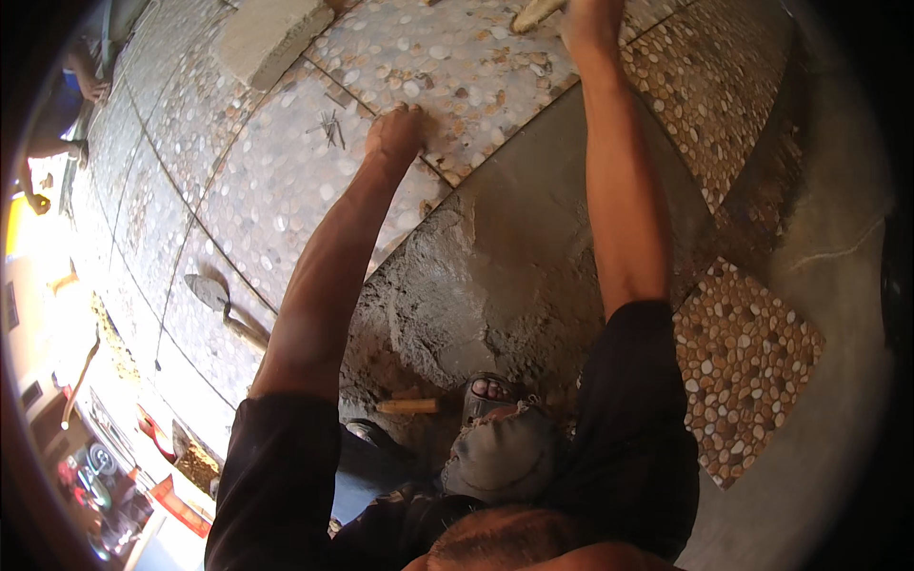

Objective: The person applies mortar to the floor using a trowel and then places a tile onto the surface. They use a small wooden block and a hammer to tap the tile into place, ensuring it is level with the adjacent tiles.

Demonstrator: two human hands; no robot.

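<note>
My left hand (396, 135) rests on a pebble-patterned floor tile (286, 205), its fingers curled and pressed together near the tile joint. Whatever is in those fingers, if anything, is too small to make out. Just left of it lies a small heap of thin nails or pins (331, 128). My right hand (592, 30) reaches far forward to the top edge, where its fingers are cut off from view. Beside it is the end of a pale, wooden-looking tool (536, 13). Between my arms spreads wet grey mortar (447, 276), smooth at the far side and rough near my feet.
A trowel (211, 291) lies on the tiles left of my left forearm. A wooden handle (409, 406) is by my sandalled foot (490, 388). One loose brown pebble tile (747, 371) sits at right. A concrete block (271, 43) stands far left, near another person's hand (93, 88).
</note>
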